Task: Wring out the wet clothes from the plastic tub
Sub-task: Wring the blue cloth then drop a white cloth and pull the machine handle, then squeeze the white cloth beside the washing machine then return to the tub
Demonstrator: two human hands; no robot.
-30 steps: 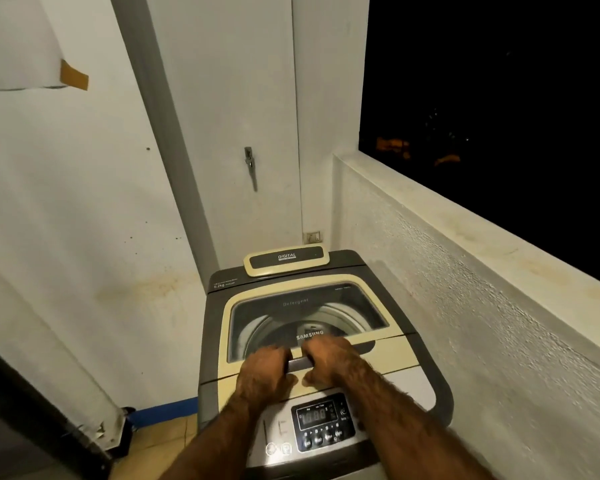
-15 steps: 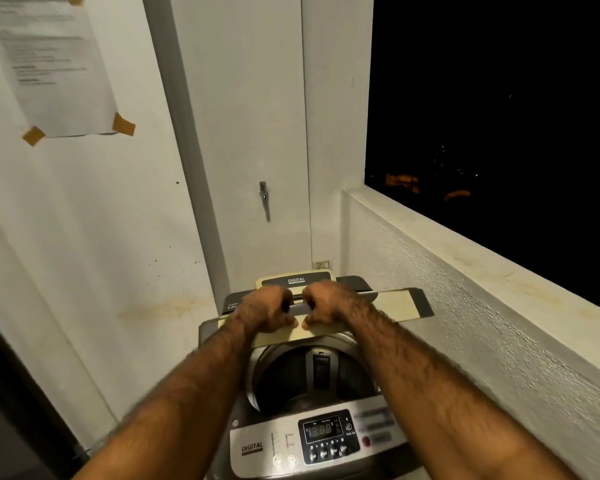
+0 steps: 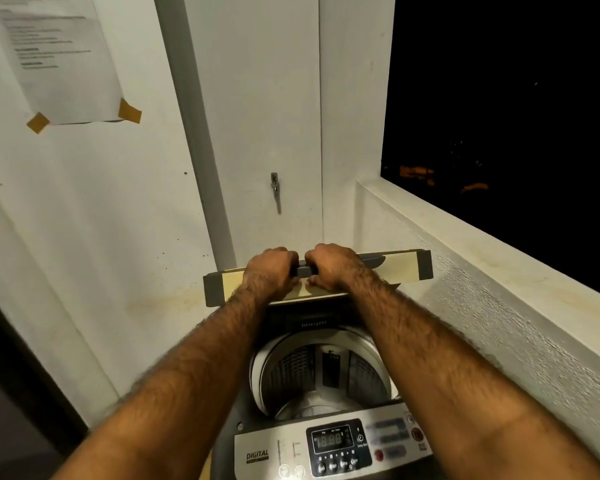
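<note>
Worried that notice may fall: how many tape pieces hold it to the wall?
2 in view: left tape piece on the paper's lower left corner, right tape piece on its lower right. The top is out of frame, so more may be hidden.

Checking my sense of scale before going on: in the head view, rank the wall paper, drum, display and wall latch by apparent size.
1. Paper and drum: about alike. The frame cuts off the paper, so I won't rank them.
2. Display.
3. Latch.
</note>
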